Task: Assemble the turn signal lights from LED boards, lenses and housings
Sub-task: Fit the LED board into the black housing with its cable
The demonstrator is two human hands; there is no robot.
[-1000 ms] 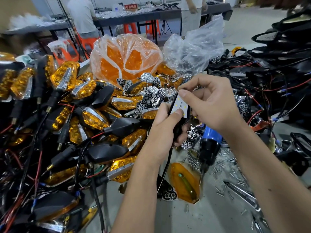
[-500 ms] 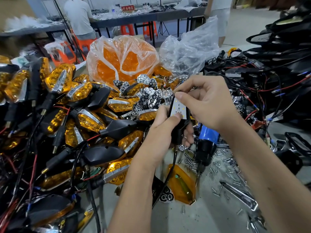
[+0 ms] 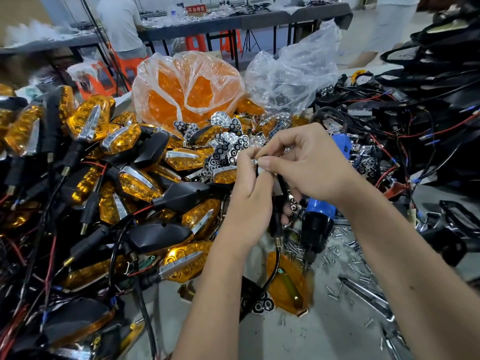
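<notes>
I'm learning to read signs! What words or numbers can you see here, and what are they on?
"不合格区": white characters on the red sign standing on the far table; blurred, so this reading is uncertain.
No other words, labels or numbers can be read on the lights, bags or tools.

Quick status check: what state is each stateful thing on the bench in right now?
Left hand: grips the black housing.
Right hand: pinches the white LED board.
Black housing: held upright, no lens on.
White LED board: at the housing's top, mostly hidden.
Clear bag of orange lenses: open-topped.
Blue-and-black electric screwdriver: lying unheld.
Loose orange lens: lying unfitted.
</notes>
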